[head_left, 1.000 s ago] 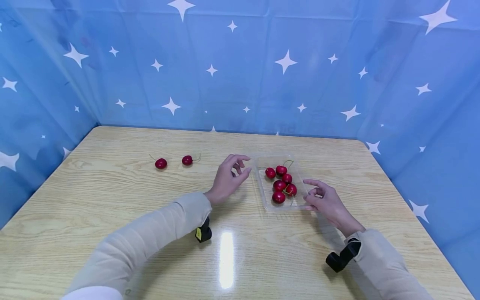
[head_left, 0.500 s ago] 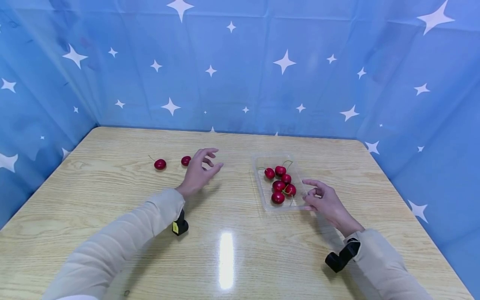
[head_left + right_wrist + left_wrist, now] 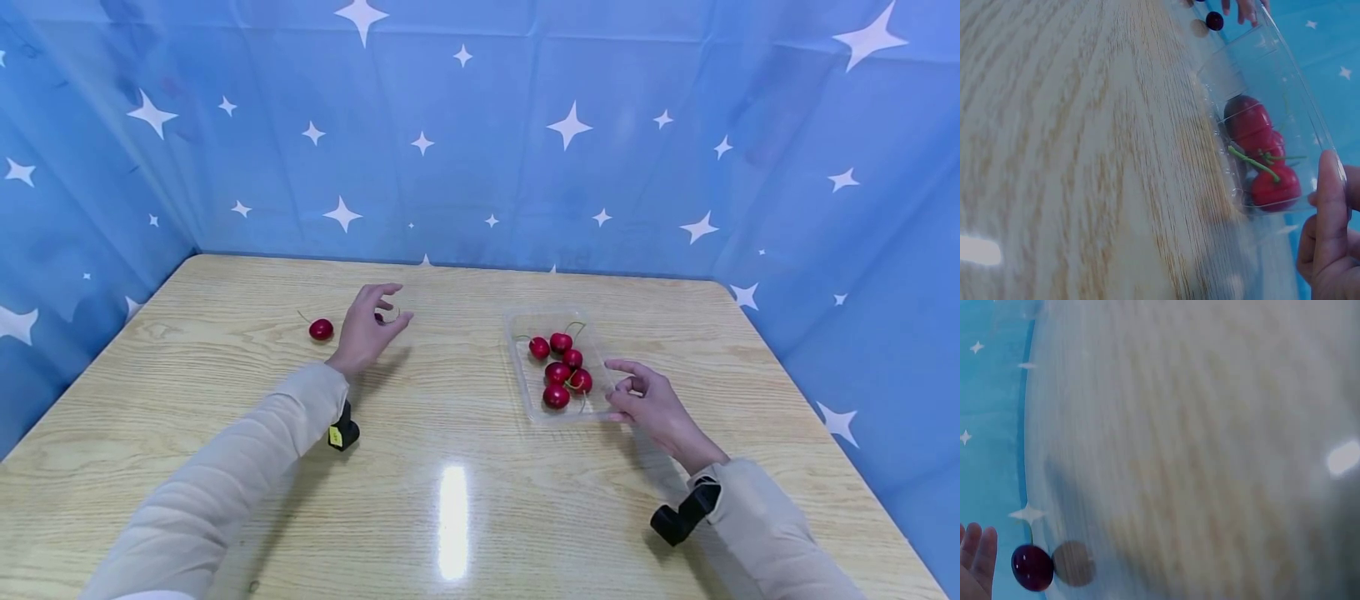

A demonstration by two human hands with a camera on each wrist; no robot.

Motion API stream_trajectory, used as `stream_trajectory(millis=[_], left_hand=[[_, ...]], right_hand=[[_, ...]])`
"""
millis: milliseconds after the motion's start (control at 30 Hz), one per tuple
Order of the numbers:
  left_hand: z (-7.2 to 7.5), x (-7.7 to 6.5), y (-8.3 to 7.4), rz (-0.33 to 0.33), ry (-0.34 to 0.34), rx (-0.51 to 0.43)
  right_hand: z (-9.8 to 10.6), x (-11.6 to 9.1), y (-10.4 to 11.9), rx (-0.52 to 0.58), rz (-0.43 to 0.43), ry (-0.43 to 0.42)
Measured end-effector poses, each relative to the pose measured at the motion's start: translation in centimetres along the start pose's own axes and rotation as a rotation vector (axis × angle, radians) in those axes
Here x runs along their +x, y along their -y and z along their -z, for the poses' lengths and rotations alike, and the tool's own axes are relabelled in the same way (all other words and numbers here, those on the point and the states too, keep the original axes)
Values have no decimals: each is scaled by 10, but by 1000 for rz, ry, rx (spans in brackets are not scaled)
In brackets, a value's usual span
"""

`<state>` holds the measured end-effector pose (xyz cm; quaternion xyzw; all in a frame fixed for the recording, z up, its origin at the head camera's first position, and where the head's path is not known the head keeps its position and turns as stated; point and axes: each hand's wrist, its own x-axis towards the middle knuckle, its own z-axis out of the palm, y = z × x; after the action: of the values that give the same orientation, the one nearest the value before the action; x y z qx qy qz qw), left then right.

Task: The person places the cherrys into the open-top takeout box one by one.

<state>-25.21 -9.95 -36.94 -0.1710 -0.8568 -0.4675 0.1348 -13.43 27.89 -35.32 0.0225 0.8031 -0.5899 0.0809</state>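
Note:
My left hand point(image 3: 367, 325) hovers over a dark red cherry point(image 3: 378, 317) on the table, thumb and fingers spread apart around it. In the head view the hand hides most of that cherry; the left wrist view shows the cherry point(image 3: 1032, 567) with a gap between it and the fingers point(image 3: 984, 559). My right hand point(image 3: 656, 412) pinches the right wall of a clear plastic box point(image 3: 528, 392). The right wrist view shows the thumb point(image 3: 1332, 212) against that wall. Several cherries point(image 3: 557, 372), some with green stems, lie inside the box.
Another cherry point(image 3: 321, 330) with a stem lies on the wooden table point(image 3: 247, 375), left of my left hand. A blue curtain point(image 3: 480, 150) with white stars hangs behind the table and along its sides.
My left hand has moved left from beside the box to the nearer of the two loose cherries. My right hand and the box have stayed in place.

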Motion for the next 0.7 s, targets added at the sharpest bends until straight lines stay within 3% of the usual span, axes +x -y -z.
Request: stream_trajectory(millis=[267, 500, 700], left_hand=[[5, 9, 3, 53, 13, 37], [6, 14, 10, 56, 27, 76], [8, 18, 12, 87, 118, 88]], right_hand=[[1, -1, 0, -5, -2, -1], [1, -1, 0, -20, -13, -3], [1, -1, 1, -10, -8, 6]])
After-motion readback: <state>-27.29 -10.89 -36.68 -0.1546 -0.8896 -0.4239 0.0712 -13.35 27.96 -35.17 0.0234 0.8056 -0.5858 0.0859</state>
